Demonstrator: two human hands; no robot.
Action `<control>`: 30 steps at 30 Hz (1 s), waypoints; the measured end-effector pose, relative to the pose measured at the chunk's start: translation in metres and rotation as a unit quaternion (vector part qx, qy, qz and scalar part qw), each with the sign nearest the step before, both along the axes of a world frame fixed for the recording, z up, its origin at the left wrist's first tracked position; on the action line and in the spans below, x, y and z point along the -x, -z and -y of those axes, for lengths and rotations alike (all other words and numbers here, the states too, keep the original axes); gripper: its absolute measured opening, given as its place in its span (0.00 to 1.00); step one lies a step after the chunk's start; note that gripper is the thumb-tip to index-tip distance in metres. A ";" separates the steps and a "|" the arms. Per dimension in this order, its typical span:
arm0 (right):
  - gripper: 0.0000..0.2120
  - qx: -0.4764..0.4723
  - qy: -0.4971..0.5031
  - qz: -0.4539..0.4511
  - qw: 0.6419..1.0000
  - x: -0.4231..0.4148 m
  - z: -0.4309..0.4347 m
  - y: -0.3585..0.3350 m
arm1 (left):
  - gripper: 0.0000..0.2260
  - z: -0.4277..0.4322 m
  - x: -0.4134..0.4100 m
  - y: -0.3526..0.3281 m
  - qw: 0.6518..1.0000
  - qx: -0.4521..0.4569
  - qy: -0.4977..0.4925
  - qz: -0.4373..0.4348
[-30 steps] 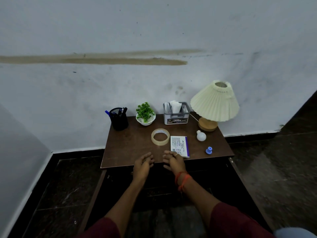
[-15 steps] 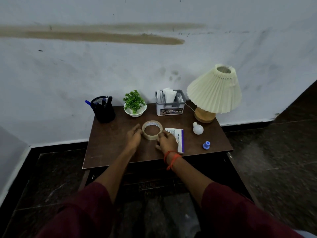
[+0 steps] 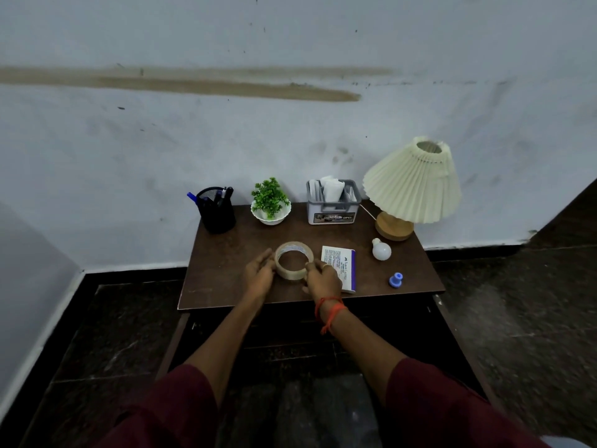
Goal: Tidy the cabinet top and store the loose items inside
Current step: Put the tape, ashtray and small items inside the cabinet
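Nearest, at the bottom edge: maroon sleeves [image 3: 181, 402], bare forearms stretched forward above a dark floor [image 3: 97, 334]. On the right wrist, an orange thread [image 3: 329, 308].

Next, just past the front edge of the brown top [image 3: 226, 270]: holding the tape [image 3: 290, 273] from both sides. With the left hand [image 3: 258, 274], fingers curled against its left wall. With the right hand [image 3: 323, 279], thumb and forefinger pinched on its right rim. Both clamped on the roll, then. Cannot tell whether lifted clear or resting on the wood. Tilted a little, near the middle of the top, toward the front.

Just right of the tape: a white and purple box [image 3: 339, 263] lying flat, near left corner hidden behind the right hand. Further right, near the front: a small blue cap [image 3: 395, 280]. Beyond that, a white bulb [image 3: 381, 250] on its side, just in front of the lamp's base.

Along the back edge, left to right: black pen cup [image 3: 218, 211] with pens, green plant [image 3: 270, 202] in a white bowl, grey caddy [image 3: 332, 211] with white packets, lamp [image 3: 413, 185] with pleated cream shade and wooden base.

Behind everything: a scuffed pale wall [image 3: 290, 124] with a brown streak.
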State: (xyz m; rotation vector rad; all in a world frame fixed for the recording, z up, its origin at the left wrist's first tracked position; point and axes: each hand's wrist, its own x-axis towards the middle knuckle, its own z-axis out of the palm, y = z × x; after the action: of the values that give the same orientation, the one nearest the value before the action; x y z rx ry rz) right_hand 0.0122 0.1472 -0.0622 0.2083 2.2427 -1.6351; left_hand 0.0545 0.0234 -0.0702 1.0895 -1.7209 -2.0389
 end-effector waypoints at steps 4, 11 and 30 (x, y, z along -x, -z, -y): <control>0.23 0.012 -0.010 -0.012 1.000 -0.026 -0.010 -0.005 | 0.22 -0.015 -0.036 -0.011 0.999 -0.018 -0.021 -0.016; 0.12 0.029 -0.020 -0.026 0.999 -0.076 -0.037 -0.022 | 0.19 -0.048 -0.095 -0.029 0.998 -0.024 -0.049 -0.036; 0.05 -0.002 -0.005 0.027 1.000 -0.126 -0.058 0.026 | 0.16 -0.073 -0.150 0.000 0.996 -0.037 -0.071 0.030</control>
State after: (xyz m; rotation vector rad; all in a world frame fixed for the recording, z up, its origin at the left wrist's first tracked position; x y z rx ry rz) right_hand 0.1382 0.2048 -0.0885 0.2386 2.2034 -1.5999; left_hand 0.2043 0.0960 -0.0699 1.2687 -1.5577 -2.0158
